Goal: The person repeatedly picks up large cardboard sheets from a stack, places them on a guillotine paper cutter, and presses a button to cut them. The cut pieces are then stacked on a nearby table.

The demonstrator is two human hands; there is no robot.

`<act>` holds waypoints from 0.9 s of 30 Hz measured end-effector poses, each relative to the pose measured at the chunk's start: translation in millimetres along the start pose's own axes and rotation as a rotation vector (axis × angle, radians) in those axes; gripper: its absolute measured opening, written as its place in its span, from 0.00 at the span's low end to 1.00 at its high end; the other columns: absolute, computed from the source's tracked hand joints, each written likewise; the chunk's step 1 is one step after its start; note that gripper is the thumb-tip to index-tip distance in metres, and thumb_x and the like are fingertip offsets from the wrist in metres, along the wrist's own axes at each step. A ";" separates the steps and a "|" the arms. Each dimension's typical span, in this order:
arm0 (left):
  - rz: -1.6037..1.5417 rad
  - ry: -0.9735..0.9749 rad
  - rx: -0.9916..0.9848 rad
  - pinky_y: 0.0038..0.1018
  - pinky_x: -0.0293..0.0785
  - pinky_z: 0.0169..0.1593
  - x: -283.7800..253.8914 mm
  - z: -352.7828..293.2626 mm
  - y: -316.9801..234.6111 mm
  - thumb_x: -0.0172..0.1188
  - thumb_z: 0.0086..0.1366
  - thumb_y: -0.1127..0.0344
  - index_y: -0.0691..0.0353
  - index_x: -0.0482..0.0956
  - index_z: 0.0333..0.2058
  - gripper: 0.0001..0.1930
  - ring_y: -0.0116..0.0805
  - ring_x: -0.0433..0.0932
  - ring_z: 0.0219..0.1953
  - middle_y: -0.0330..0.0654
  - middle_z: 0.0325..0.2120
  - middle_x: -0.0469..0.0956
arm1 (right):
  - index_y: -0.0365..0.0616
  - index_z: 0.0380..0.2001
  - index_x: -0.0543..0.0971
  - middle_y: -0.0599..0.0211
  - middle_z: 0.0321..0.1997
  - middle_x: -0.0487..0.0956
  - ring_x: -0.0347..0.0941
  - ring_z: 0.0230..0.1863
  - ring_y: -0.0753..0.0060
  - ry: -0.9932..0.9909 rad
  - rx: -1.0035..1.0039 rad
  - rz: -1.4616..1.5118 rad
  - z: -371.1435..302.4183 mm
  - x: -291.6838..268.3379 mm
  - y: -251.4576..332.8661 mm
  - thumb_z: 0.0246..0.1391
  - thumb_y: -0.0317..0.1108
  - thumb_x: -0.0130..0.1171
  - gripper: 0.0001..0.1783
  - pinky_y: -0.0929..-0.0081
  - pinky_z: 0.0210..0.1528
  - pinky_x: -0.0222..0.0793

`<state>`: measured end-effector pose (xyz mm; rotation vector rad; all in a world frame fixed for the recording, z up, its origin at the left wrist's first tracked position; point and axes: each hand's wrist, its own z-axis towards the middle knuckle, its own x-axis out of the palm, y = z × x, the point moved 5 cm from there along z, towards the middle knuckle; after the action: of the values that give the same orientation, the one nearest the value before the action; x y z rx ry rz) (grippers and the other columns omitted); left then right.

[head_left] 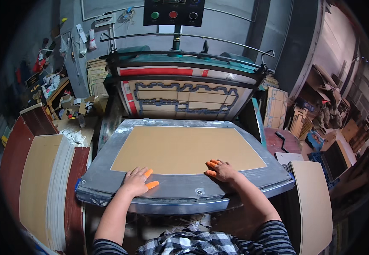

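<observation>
From where I stand, both hands lie flat and unclenched, grasping nothing: the left hand [136,182] has its fingertips at the near edge of a cardboard sheet [186,146], and the right hand [221,171] has its fingers over that edge. The sheet stretches away beyond them across a grey metal bed [97,180]. Past its far side, facing the hands, a tilted die board [185,100] leans up. Well left of the left hand stand stacked boards [44,187]; right of the right hand, a pale panel [314,204]. The sheet is plain tan, flat, with a thin whitish border.
</observation>
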<state>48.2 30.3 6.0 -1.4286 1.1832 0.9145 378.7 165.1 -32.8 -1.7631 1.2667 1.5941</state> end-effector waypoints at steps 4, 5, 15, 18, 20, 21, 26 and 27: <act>0.064 0.080 -0.027 0.38 0.45 0.69 -4.4 9.7 -19.1 0.44 0.63 0.31 0.50 0.61 0.65 0.38 0.44 0.49 0.70 0.41 0.68 0.54 | 0.55 0.65 0.64 0.64 0.71 0.58 0.49 0.72 0.58 -0.014 -0.007 0.029 5.8 2.2 -20.0 0.60 0.63 0.42 0.36 0.60 0.70 0.44; 0.062 0.074 -0.028 0.39 0.45 0.69 -2.0 13.4 -19.3 0.43 0.63 0.31 0.50 0.61 0.65 0.39 0.44 0.49 0.70 0.41 0.68 0.54 | 0.54 0.64 0.65 0.63 0.70 0.59 0.49 0.72 0.57 -0.018 0.009 0.021 4.2 -1.0 -21.6 0.60 0.64 0.42 0.36 0.60 0.71 0.45; 0.073 0.094 -0.042 0.41 0.44 0.69 -7.0 -8.1 -18.1 0.42 0.64 0.31 0.52 0.60 0.65 0.40 0.43 0.49 0.70 0.41 0.67 0.55 | 0.48 0.64 0.64 0.57 0.70 0.59 0.50 0.71 0.54 0.004 -0.091 0.007 5.1 -1.3 -13.6 0.59 0.66 0.42 0.40 0.60 0.70 0.46; 0.089 0.076 -0.022 0.42 0.46 0.69 -6.1 -7.3 -15.1 0.44 0.64 0.33 0.54 0.61 0.65 0.39 0.41 0.51 0.69 0.42 0.67 0.56 | 0.44 0.63 0.65 0.54 0.69 0.60 0.52 0.70 0.51 0.007 -0.121 0.016 2.3 -11.5 -2.8 0.60 0.63 0.44 0.39 0.62 0.70 0.48; 0.032 0.022 -0.081 0.42 0.46 0.69 -10.5 6.6 -4.9 0.45 0.64 0.34 0.54 0.61 0.65 0.38 0.40 0.51 0.69 0.42 0.67 0.56 | 0.44 0.63 0.65 0.54 0.69 0.60 0.52 0.70 0.51 0.029 -0.116 0.021 2.8 -16.5 5.8 0.60 0.63 0.44 0.39 0.62 0.70 0.49; 0.005 -0.006 -0.105 0.42 0.46 0.69 -14.7 15.0 -0.3 0.45 0.64 0.34 0.54 0.61 0.64 0.38 0.40 0.51 0.69 0.42 0.67 0.56 | 0.45 0.63 0.65 0.54 0.69 0.60 0.52 0.70 0.51 0.036 -0.110 0.023 2.6 -17.8 6.2 0.60 0.63 0.44 0.39 0.62 0.70 0.49; 0.154 -0.054 -0.065 0.51 0.43 0.68 -21.2 46.2 9.2 0.43 0.65 0.34 0.51 0.60 0.65 0.37 0.50 0.47 0.70 0.40 0.68 0.53 | 0.51 0.64 0.65 0.59 0.69 0.60 0.52 0.70 0.55 0.026 -0.088 0.033 10.5 -10.5 -0.6 0.58 0.65 0.44 0.39 0.57 0.68 0.50; 0.156 -0.018 -0.069 0.52 0.42 0.68 -13.3 51.1 13.9 0.42 0.65 0.33 0.50 0.59 0.66 0.37 0.50 0.46 0.70 0.39 0.69 0.51 | 0.51 0.64 0.65 0.59 0.69 0.60 0.52 0.70 0.55 0.029 -0.084 0.018 10.6 -11.0 -1.2 0.58 0.65 0.44 0.39 0.58 0.68 0.50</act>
<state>34.4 83.1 5.8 -1.3943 1.2742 1.0826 375.1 177.9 -25.3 -1.8368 1.2486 1.6595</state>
